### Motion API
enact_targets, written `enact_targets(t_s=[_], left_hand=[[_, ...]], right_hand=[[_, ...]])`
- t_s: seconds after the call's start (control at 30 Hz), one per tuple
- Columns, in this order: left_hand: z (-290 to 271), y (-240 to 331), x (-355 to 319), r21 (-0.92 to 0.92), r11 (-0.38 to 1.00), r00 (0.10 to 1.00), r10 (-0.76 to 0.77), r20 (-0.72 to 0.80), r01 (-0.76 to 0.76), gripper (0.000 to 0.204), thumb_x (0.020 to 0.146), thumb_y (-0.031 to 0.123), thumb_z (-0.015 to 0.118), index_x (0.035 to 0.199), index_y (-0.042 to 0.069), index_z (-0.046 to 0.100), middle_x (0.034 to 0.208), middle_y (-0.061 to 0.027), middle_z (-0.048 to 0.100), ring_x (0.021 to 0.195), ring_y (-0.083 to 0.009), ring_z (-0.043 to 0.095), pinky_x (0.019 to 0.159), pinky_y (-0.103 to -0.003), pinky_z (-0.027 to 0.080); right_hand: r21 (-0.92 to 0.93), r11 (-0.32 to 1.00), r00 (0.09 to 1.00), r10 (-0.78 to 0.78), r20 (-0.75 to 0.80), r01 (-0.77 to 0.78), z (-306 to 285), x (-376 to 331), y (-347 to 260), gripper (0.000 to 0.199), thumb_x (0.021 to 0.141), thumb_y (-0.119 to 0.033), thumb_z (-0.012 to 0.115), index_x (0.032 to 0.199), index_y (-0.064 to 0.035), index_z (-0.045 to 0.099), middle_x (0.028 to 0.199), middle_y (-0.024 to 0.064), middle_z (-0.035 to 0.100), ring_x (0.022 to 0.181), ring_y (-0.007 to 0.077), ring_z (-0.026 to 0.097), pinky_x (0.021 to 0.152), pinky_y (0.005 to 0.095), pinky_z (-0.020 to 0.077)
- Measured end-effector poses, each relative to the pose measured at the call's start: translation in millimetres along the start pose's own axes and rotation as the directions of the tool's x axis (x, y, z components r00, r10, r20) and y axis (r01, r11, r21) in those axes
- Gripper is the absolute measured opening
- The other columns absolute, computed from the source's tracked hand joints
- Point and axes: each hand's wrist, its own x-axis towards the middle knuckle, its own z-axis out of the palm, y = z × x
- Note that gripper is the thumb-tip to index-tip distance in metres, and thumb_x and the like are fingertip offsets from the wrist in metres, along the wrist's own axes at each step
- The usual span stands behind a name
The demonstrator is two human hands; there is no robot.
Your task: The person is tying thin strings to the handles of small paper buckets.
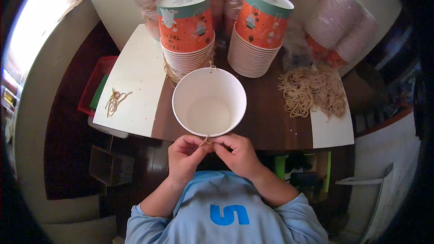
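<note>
A white paper cup (209,102) with an empty inside lies open toward me at the near edge of the dark wooden table (266,122). My left hand (184,156) and my right hand (239,153) meet just below the cup's near rim. Both pinch a thin tan string (205,140) that passes through the rim. A second bit of string shows at the cup's far rim (210,68).
Two tall stacks of upside-down orange and teal paper cups (186,31) (260,29) stand behind. A pile of tan strings (312,91) lies at right. A white sheet (135,81) at left carries a few strings (115,100). Bagged cup stacks (341,22) lean at the back.
</note>
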Motion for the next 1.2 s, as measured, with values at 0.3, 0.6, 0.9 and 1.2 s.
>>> enact_targets(t_s=[0.3,0.6,0.9,1.2], left_hand=[[6.2,2.6,-8.4,0.311,0.937,0.974,0.201,-0.101,-0.161,0.009,0.082,-0.003,0.064,0.089,-0.001,0.059,0.086,-0.0063,0.065,0.077,-0.0098,0.061,0.069,-0.022,0.05],[8.8,1.5,-10.5,0.288,0.942,0.964,0.219,-0.148,-0.17,0.009,0.083,-0.004,0.062,0.09,-0.001,0.058,0.088,-0.0063,0.064,0.078,-0.0097,0.06,0.068,-0.022,0.049],[7.0,3.3,-4.0,0.69,0.568,0.848,0.514,0.127,-0.448,0.021,0.073,-0.006,0.068,0.093,-0.001,0.064,0.09,-0.0118,0.064,0.085,-0.0198,0.063,0.073,-0.027,0.05],[2.0,0.2,-3.7,0.756,0.448,0.814,0.548,0.19,-0.478,0.018,0.073,-0.005,0.068,0.089,0.001,0.062,0.087,-0.0125,0.064,0.08,-0.0244,0.064,0.071,-0.029,0.05]], right_hand=[[0.612,0.744,0.954,0.291,0.067,-0.27,18.3,0.4,10.2,0.018,0.086,-0.016,0.062,0.096,-0.0016,0.067,0.091,0.0041,0.067,0.081,0.0101,0.061,0.075,0.0246,0.0478],[0.823,0.322,0.842,0.444,0.306,-0.469,20.0,0.7,19.5,0.014,0.086,-0.019,0.061,0.095,-0.0096,0.066,0.091,-0.0009,0.065,0.081,0.0076,0.056,0.074,0.0219,0.0435],[0.812,0.408,0.861,0.462,0.21,-0.417,23.7,-2.7,21.2,0.015,0.086,-0.02,0.061,0.095,-0.0088,0.066,0.089,-0.0012,0.065,0.079,0.0068,0.054,0.071,0.0214,0.0419],[0.818,0.41,0.846,0.506,0.164,-0.404,25.4,-2.5,20.5,0.013,0.085,-0.014,0.061,0.094,-0.0066,0.066,0.088,0.0011,0.064,0.077,0.0088,0.055,0.07,0.0241,0.0428]])
